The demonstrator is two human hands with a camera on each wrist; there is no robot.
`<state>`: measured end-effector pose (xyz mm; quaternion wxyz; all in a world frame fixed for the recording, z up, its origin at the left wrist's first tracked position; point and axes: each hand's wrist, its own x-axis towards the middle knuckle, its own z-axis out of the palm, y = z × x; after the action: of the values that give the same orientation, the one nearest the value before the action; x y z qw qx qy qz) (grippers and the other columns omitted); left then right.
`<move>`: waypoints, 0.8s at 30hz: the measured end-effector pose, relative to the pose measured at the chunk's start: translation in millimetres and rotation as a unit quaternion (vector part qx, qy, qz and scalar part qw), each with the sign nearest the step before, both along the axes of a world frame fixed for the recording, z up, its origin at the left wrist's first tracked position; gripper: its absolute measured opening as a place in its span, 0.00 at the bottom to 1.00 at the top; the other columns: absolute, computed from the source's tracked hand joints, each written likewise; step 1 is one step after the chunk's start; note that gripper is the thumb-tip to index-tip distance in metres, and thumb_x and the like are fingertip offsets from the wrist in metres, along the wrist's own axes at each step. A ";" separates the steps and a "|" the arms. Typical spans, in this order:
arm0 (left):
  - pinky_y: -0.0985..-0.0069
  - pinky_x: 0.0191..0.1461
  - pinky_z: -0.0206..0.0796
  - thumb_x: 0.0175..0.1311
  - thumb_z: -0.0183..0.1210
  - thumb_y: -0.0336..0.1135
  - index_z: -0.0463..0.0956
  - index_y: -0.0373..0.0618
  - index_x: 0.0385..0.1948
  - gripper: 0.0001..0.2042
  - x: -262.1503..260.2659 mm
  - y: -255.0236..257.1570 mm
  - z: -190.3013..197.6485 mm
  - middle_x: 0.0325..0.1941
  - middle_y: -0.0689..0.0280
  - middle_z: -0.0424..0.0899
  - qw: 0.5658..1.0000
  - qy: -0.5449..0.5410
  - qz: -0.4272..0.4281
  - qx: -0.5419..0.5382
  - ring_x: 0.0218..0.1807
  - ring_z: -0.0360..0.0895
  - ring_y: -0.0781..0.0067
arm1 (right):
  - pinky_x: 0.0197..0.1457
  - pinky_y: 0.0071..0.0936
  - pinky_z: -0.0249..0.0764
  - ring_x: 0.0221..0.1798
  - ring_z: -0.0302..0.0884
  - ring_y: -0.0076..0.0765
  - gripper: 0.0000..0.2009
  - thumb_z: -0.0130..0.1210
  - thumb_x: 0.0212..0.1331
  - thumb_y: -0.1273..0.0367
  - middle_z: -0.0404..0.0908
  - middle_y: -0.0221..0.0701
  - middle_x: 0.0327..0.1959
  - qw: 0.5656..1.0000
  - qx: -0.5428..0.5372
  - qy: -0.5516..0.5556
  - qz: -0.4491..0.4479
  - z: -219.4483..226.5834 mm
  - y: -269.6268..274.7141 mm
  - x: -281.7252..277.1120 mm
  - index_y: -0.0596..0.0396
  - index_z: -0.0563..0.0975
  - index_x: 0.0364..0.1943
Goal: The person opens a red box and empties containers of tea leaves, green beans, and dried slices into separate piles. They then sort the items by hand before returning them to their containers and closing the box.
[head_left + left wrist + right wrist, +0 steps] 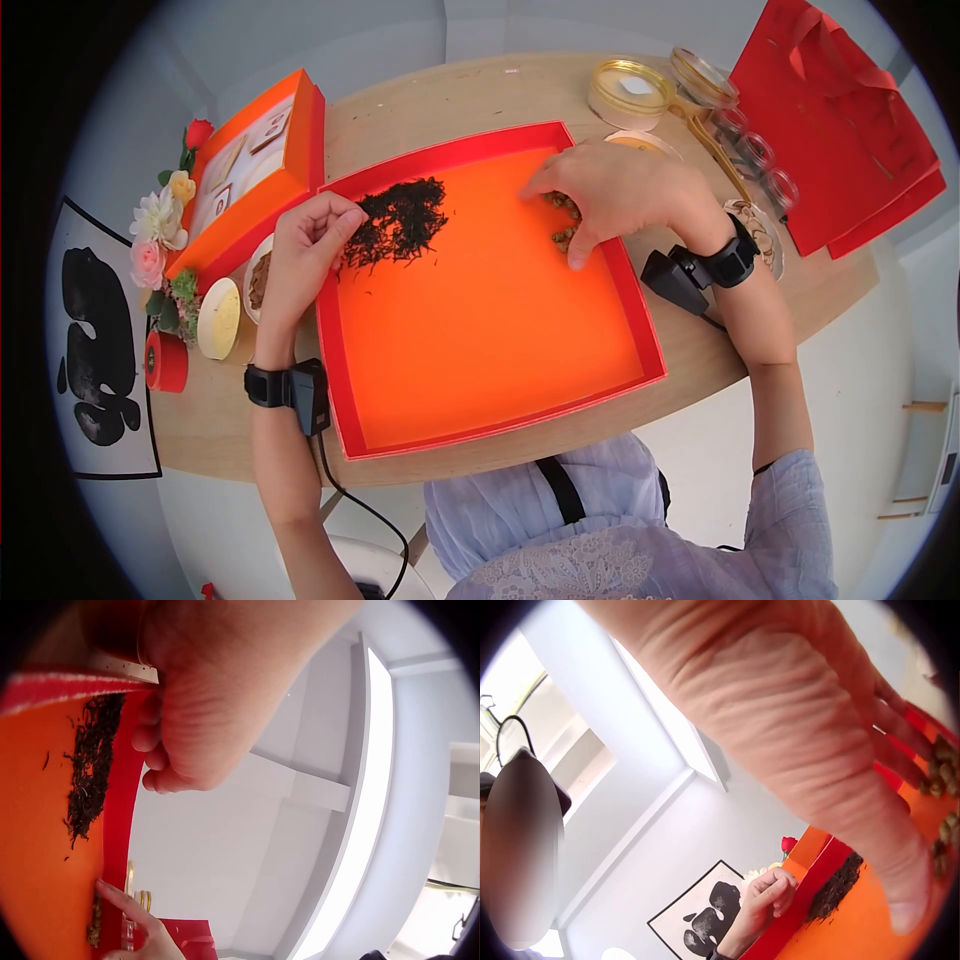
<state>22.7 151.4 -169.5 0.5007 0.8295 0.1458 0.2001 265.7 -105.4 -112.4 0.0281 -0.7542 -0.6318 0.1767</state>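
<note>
Flowers [160, 222] along the left edge of the wooden table [420, 95], open orange-and-red box [250, 165] just beside them, round red container [167, 361] nearby, gold-rimmed container [630, 92] toward the far edge, red paper bags [835, 130] at the right end, framed brushwork [100, 345] beyond the left edge

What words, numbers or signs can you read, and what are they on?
No words that I can read.
Framed picture: big black shapes, maybe writing, but I can't tell.
White panel in the orange box: marks too small.
Small red container: blurred mark on its side.
Red bag: faint marks, too blurred.
</note>
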 end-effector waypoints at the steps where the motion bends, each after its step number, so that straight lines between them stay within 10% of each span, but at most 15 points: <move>1: 0.88 0.26 0.53 0.75 0.58 0.35 0.80 0.40 0.37 0.08 0.1 -0.2 -0.1 0.21 0.78 0.72 1.000 0.000 0.001 -0.001 0.21 0.62 0.91 | 0.62 0.38 0.73 0.57 0.77 0.48 0.30 0.73 0.43 0.68 0.82 0.40 0.52 1.000 0.016 -0.021 0.010 -4.5 0.2 0.9 0.58 0.80 0.56; 11: 0.88 0.26 0.53 0.74 0.59 0.35 0.80 0.40 0.37 0.08 0.1 -2.6 2.0 0.21 0.78 0.71 1.000 0.006 0.005 0.001 0.21 0.62 0.91 | 0.46 0.42 0.74 0.43 0.80 0.50 0.08 0.62 0.44 0.79 0.83 0.40 0.31 0.996 0.079 -0.036 0.028 -13.4 7.3 7.4 0.60 0.79 0.31; 24: 0.88 0.25 0.53 0.74 0.59 0.34 0.80 0.41 0.37 0.07 -0.9 0.4 1.1 0.21 0.79 0.71 1.000 0.005 0.001 0.003 0.21 0.62 0.92 | 0.46 0.40 0.74 0.45 0.78 0.49 0.07 0.56 0.46 0.81 0.81 0.39 0.32 0.994 0.106 -0.015 0.026 -19.0 9.8 10.4 0.62 0.79 0.31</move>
<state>21.9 151.8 -168.4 0.4977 0.8315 0.1485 0.1971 276.0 -95.6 -131.5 0.0941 -0.7329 -0.6666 0.0980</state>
